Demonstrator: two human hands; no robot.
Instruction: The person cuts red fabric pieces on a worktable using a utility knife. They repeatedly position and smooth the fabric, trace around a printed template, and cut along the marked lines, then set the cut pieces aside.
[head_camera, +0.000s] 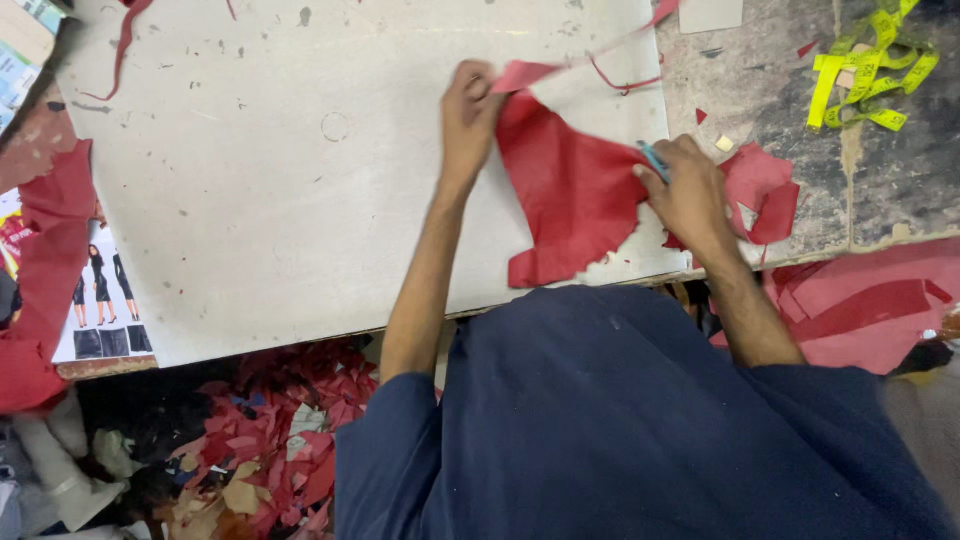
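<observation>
A large piece of red leather-like material (567, 195) lies on a pale grey board (280, 170). My left hand (468, 112) pinches its upper edge, where a thin red strip (600, 55) trails off to the upper right. My right hand (688, 190) rests on the piece's right side and grips a tool with a light blue handle (654, 160); its blade is hidden. Another red offcut (765, 190) lies just right of that hand.
A yellow measuring tape (870, 70) is bunched at the top right on a worn dark tabletop (780, 80). Red sheets (860, 300) lie at the right edge and more red material (45, 270) at the left. Red and tan scraps (270, 440) cover the floor below.
</observation>
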